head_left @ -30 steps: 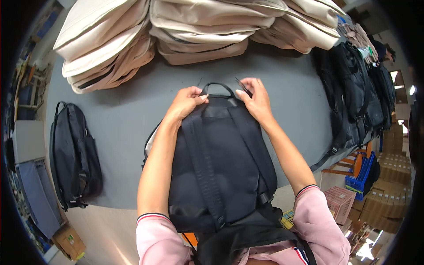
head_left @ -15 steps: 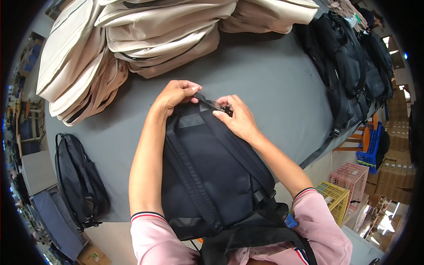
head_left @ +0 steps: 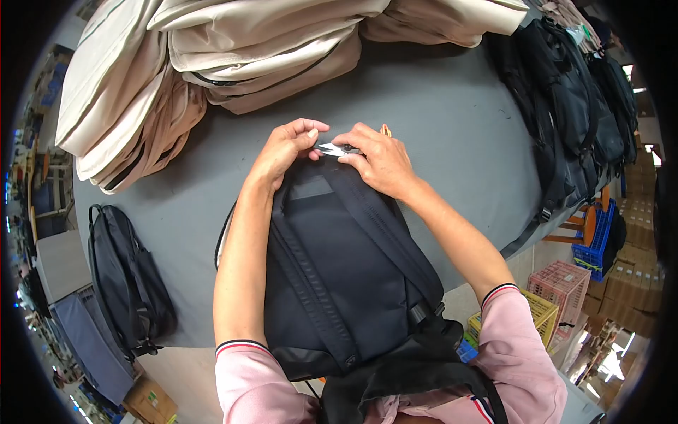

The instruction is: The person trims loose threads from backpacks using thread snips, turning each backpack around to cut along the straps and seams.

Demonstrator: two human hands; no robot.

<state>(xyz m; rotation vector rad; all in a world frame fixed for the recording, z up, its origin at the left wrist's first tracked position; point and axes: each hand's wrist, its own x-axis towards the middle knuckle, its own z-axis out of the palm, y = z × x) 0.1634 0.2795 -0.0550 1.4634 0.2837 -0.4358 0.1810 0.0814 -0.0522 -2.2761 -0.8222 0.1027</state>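
Backpack (head_left: 339, 261), laid over the tabletop's (head_left: 452, 127) near edge, is pinched at its top by the left hand's (head_left: 286, 147) fingers; scissors (head_left: 330, 150) are clamped in the right hand (head_left: 383, 161).

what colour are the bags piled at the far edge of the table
The piled bags are beige, seen best in the head view.

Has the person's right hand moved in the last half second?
Yes: the right hand has moved forward, closer to the beige bags on the grey table.
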